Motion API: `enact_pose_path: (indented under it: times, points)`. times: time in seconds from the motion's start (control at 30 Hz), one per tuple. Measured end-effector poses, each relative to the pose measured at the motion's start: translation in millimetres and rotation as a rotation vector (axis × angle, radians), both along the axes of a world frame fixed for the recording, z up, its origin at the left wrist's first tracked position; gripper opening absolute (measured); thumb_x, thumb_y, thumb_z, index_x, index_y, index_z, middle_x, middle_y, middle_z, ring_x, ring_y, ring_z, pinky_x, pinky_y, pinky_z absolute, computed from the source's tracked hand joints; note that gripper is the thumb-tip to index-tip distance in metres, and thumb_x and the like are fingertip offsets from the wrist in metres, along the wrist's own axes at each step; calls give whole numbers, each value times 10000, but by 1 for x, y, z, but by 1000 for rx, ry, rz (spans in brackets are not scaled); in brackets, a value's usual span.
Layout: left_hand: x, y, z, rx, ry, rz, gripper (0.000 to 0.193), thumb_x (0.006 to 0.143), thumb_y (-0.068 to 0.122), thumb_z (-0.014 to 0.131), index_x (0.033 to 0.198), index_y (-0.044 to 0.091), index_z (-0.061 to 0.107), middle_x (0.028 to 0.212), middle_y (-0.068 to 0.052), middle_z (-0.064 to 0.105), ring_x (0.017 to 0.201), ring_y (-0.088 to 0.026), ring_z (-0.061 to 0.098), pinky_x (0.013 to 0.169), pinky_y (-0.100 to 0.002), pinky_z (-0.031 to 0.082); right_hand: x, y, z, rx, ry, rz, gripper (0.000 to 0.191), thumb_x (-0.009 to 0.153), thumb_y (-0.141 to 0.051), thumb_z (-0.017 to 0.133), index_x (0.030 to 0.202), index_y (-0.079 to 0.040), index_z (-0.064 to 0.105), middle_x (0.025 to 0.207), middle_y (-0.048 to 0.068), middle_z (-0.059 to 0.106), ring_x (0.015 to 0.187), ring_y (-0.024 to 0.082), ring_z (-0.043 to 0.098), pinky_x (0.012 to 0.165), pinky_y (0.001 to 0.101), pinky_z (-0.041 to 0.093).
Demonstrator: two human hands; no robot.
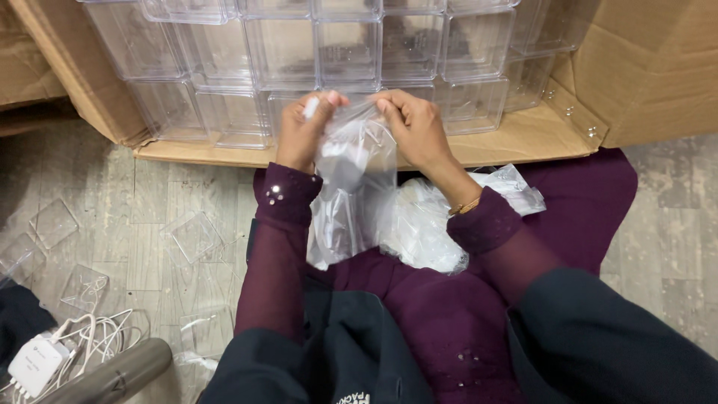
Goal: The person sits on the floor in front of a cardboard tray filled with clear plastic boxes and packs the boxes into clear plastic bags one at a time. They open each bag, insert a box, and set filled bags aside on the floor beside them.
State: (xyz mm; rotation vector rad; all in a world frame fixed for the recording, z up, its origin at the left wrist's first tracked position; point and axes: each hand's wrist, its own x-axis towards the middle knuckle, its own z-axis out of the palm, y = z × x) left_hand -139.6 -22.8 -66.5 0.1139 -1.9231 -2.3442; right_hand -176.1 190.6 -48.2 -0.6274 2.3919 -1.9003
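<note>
Both hands, L hand (303, 131) & R hand (415, 127), pinch the top edge of a clear plastic bag (353, 194), long axis hanging down toward lap, w/ clear boxes (336, 52) just beyond.

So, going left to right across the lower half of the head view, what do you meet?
White charger with cables → loose clear lids on the floor → left hand → clear plastic bag → right hand → crumpled plastic bags.

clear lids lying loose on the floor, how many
5 or so: clear lids at far left, left edge, lower left, beside the left sleeve, and below it. Others may be hidden.
</note>
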Motion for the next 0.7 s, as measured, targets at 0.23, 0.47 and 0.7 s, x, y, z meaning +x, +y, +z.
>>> enact_pose_path:
  times: [0.23, 0.47, 0.7]
  points:
    - [10, -15, 8, 235, -159, -154, 282, 967, 388, 655, 916, 110, 666, 817, 74, 620, 728, -38, 571, 629, -220, 448, -2, 28, -24, -677, -797, 385, 341, 1105, -256, 690, 909, 21, 727, 691, 6, 610, 631, 114, 578, 608, 291, 508]
    - [-5, -34, -10, -785, 163, -38, 271, 1008, 308, 742, 996, 78, 601, 854, -76, 638, 790, -263, 625, 674, -377, 497, -20, 21, -32, -716, -431, 137, 92, 998, -38, 642, 1030, -5, 722, 852, 51, 641, 747, 148, 562, 711, 326, 477]
    - [-3, 13, -21, -1268, 216, 335, 392, 836, 18, 648, 1191, 183, 623, 892, -172, 714, 753, -416, 672, 593, -516, 479, -6, -4, -35, 202, 384, -241, 326, 952, 59, 566, 1217, -69, 705, 1024, 150, 668, 864, 267, 662, 779, 351, 526]
